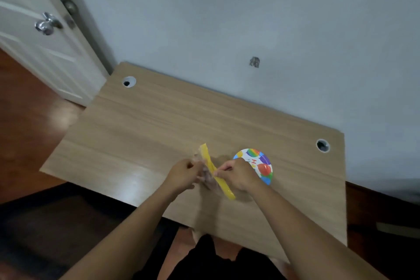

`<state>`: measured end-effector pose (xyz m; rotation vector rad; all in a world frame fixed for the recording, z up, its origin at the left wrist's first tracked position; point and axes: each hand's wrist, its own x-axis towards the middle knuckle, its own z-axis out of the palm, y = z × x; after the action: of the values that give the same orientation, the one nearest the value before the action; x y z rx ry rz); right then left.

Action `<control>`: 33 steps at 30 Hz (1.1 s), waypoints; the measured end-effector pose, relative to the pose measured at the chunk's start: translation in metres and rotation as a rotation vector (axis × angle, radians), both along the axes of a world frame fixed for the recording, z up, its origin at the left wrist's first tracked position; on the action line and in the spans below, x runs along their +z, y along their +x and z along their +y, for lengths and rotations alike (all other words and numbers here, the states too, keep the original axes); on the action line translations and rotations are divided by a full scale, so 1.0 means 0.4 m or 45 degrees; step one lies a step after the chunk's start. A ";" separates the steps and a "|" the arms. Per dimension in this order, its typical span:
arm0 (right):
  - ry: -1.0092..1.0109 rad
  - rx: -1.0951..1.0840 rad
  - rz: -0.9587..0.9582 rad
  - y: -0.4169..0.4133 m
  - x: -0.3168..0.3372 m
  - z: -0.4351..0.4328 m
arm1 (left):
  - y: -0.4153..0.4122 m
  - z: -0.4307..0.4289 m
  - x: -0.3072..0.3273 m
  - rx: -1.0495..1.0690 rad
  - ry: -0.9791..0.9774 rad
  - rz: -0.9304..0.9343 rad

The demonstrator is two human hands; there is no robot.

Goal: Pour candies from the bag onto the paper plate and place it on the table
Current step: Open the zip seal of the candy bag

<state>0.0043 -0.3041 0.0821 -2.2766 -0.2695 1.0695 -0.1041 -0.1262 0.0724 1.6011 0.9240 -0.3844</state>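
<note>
Bag: clear plastic pouch [208, 174] with a yellow seal strip [217, 174] across its mouth, held up just above the worktop [136, 132], between the two hands and just left of the plate.
Left hand: left hand [185, 174] has its fingers [192, 165] pinched together on the near-left film of the bag, right by the strip.
Right hand: right hand [237, 176] has its fingers [221, 169] closed on the yellow strip from the other side, so both hands are clamped on the bag's mouth, and it looks like the seal is being pulled apart.
Handling: thin film, soft and floppy, light by the look of it, and likely slick; I'd take it by the stiffer yellow strip, one lip per hand, as here. Once open, a hold lower on the body would steady the pour, since loose candies will shift the sag.
Candies: contents blurred through the film, can't tell colour or count.
Paper plate: round party plate [261, 163], balloon print in red, purple, green and blue with lettering, lying flat on the worktop, partly hidden behind the right hand; nothing visible on it yet. Flimsy and light, so it may skid if candies land hard.
Head view overall: pouring not yet begun.
</note>
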 end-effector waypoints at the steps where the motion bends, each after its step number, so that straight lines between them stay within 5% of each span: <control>1: 0.017 -0.017 0.017 -0.008 0.000 0.006 | -0.005 -0.012 0.017 0.030 -0.123 -0.005; 8: 0.238 -0.076 0.144 -0.034 0.022 0.012 | -0.021 -0.039 0.052 0.248 -0.429 -0.172; 15: 0.524 -0.347 0.440 -0.044 0.044 -0.016 | -0.002 -0.035 0.057 0.288 -0.461 -0.357; 28: 0.445 -0.533 0.074 -0.030 0.031 -0.038 | 0.042 -0.080 0.059 0.405 -0.394 -0.417; 33: 0.445 -0.747 0.113 -0.014 0.036 -0.061 | 0.042 -0.072 0.091 0.477 -0.415 -0.395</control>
<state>-0.0013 -0.3284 0.0964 -1.8170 0.2255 0.7398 -0.0873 -0.1551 0.1089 1.1211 0.8485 -0.0175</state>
